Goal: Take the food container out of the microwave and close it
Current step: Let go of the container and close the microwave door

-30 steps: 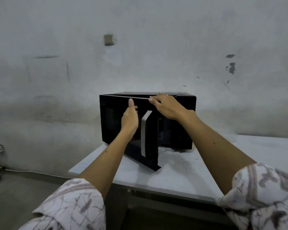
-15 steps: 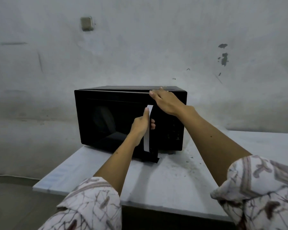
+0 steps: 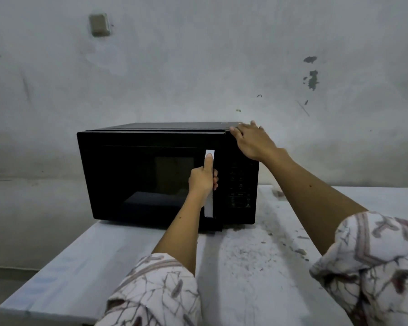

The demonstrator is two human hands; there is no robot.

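Swung nearly shut since before: microwave door (image 3: pixel 151 175), stiff, hinged. Left hand (image 3: pixel 203 178) wrapped round white handle (image 3: pixel 209 184); right hand (image 3: pixel 252 142) spread flat, steadying heavy microwave (image 3: pixel 242 184) near tabletop (image 3: pixel 92 267) back edge.

Counts: 1 microwave (image 3: pixel 151 175), black, with 1 door (image 3: pixel 149 180), 1 white handle (image 3: pixel 209 184) and 1 button panel (image 3: pixel 240 184). 1 white table (image 3: pixel 104 267). 2 hands: left hand (image 3: pixel 201 178), right hand (image 3: pixel 253 142). 2 patterned sleeves, one per arm. 1 small box (image 3: pixel 99 24) on the wall. Any item inside the microwave: can't tell through the dark glass.
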